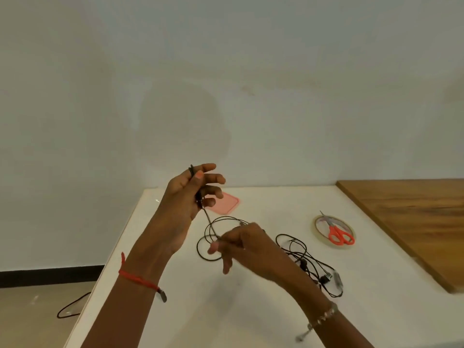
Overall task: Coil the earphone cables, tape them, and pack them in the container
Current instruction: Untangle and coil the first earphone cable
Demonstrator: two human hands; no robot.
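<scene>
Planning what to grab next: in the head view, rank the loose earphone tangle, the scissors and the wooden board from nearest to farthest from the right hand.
From the right hand:
1. earphone tangle, just to its right.
2. scissors, farther right, beyond the tangle.
3. wooden board, along the far right side.

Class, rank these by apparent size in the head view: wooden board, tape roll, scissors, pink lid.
1. Wooden board.
2. Tape roll, with the scissors lying on it, spanning nearly as much: too close to rank.
3. Pink lid, though the left hand hides part.
</scene>
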